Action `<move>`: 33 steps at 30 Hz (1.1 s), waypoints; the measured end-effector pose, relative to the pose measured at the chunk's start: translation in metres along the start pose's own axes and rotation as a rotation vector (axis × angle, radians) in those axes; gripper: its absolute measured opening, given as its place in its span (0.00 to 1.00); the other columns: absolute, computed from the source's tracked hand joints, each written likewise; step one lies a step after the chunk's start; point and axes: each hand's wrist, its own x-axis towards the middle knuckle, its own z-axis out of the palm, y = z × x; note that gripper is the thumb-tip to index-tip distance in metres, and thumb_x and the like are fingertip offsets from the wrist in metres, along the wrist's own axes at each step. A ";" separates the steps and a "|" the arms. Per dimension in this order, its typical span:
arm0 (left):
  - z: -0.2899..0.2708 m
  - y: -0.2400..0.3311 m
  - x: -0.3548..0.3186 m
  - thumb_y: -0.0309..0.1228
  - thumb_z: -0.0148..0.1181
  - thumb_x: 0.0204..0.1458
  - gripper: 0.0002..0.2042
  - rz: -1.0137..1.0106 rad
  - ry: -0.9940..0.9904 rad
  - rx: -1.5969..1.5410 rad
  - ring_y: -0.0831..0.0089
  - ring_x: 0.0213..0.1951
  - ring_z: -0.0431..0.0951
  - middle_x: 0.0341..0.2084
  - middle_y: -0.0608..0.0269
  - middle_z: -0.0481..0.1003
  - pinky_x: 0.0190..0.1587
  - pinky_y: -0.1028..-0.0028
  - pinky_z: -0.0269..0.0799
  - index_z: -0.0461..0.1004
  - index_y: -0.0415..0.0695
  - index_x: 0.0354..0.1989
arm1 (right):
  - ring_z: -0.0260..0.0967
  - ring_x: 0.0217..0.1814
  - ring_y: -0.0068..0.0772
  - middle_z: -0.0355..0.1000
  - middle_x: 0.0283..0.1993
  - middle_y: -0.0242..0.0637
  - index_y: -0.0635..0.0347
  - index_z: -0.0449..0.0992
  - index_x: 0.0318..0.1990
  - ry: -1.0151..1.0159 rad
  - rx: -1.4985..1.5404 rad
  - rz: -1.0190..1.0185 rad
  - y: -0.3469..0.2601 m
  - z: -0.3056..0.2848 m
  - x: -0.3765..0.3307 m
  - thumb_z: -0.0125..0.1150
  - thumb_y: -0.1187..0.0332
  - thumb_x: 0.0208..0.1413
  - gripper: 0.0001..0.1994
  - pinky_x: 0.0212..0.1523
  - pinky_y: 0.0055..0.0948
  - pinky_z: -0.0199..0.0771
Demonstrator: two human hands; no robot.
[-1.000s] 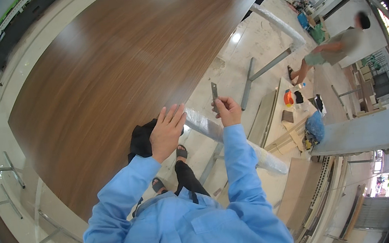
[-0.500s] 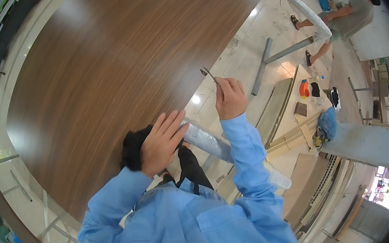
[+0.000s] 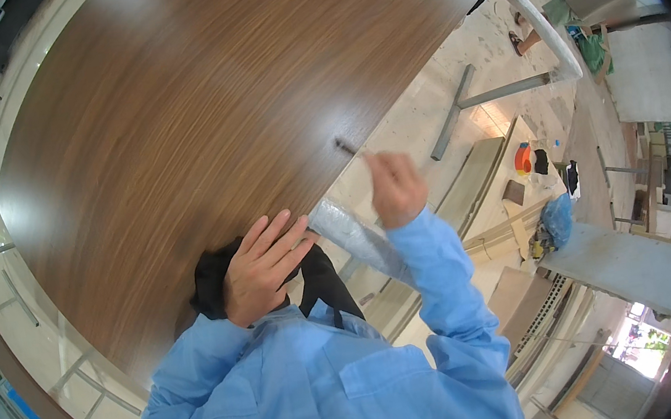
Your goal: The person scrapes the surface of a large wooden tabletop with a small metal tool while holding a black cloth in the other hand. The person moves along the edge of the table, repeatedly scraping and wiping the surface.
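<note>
A large brown wood-grain panel [image 3: 188, 119] fills the upper left of the view. My left hand [image 3: 262, 266] lies flat with fingers spread on the panel's near edge, over a black cloth [image 3: 209, 281]. My right hand [image 3: 396, 189], blurred, is closed around a thin dark tool [image 3: 347, 148] whose tip touches the panel's right edge. A grey wrapped bar [image 3: 356, 236] runs under the panel edge between my two hands. Both sleeves are light blue.
Pale floor [image 3: 423, 105] with a grey T-shaped metal frame [image 3: 473, 98] lies to the right. Another person [image 3: 588, 2] crouches at the upper right near a long white strip [image 3: 535, 18]. Boards, an orange object [image 3: 522, 159] and a blue bag [image 3: 559, 218] sit further right.
The view has swung so the panel fills more of the frame. My right hand has moved along the panel's edge with the tool. My left hand has settled flat on the edge.
</note>
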 end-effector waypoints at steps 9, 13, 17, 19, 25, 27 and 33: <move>0.004 -0.007 -0.004 0.20 0.62 0.44 0.24 0.041 -0.025 -0.011 0.60 0.73 0.62 0.68 0.62 0.69 0.75 0.54 0.55 0.80 0.45 0.54 | 0.76 0.39 0.41 0.76 0.38 0.38 0.59 0.84 0.41 0.141 -0.132 0.139 0.006 0.003 0.001 0.66 0.81 0.44 0.15 0.38 0.35 0.80; 0.004 -0.008 -0.006 0.21 0.66 0.39 0.28 0.042 -0.028 -0.016 0.59 0.73 0.62 0.69 0.62 0.68 0.75 0.53 0.55 0.79 0.46 0.55 | 0.77 0.37 0.43 0.78 0.38 0.40 0.59 0.84 0.40 0.045 0.076 -0.138 -0.003 -0.002 0.000 0.65 0.81 0.47 0.13 0.36 0.34 0.80; 0.005 -0.009 -0.006 0.24 0.73 0.32 0.34 0.062 -0.035 0.033 0.58 0.74 0.61 0.70 0.62 0.67 0.75 0.52 0.55 0.78 0.47 0.57 | 0.78 0.38 0.43 0.78 0.39 0.40 0.60 0.84 0.40 0.166 -0.048 0.125 0.012 -0.008 0.014 0.64 0.83 0.46 0.13 0.37 0.35 0.80; 0.004 -0.009 -0.006 0.24 0.74 0.32 0.34 0.062 -0.036 0.027 0.58 0.74 0.61 0.70 0.62 0.67 0.75 0.52 0.55 0.78 0.46 0.57 | 0.77 0.39 0.44 0.78 0.40 0.43 0.60 0.84 0.41 0.144 -0.064 0.192 0.022 -0.005 0.017 0.65 0.83 0.49 0.12 0.38 0.36 0.79; 0.003 -0.007 -0.006 0.18 0.64 0.39 0.27 0.032 -0.014 -0.045 0.60 0.73 0.62 0.68 0.60 0.69 0.74 0.53 0.55 0.79 0.43 0.54 | 0.76 0.42 0.46 0.77 0.41 0.43 0.59 0.83 0.44 -0.035 0.101 -0.019 0.016 0.001 -0.001 0.64 0.80 0.53 0.11 0.39 0.37 0.79; 0.003 -0.008 -0.006 0.17 0.64 0.39 0.27 0.042 -0.010 -0.029 0.60 0.73 0.63 0.68 0.61 0.69 0.74 0.53 0.56 0.79 0.43 0.53 | 0.76 0.43 0.45 0.77 0.41 0.41 0.59 0.83 0.44 -0.004 0.057 0.020 0.022 0.001 0.004 0.63 0.80 0.52 0.12 0.39 0.37 0.80; 0.002 -0.008 -0.006 0.15 0.62 0.37 0.27 0.040 0.009 -0.024 0.60 0.72 0.64 0.68 0.61 0.70 0.74 0.53 0.57 0.80 0.44 0.52 | 0.77 0.43 0.43 0.78 0.42 0.40 0.58 0.84 0.44 0.115 -0.105 0.134 0.036 0.001 0.024 0.64 0.80 0.51 0.13 0.40 0.36 0.81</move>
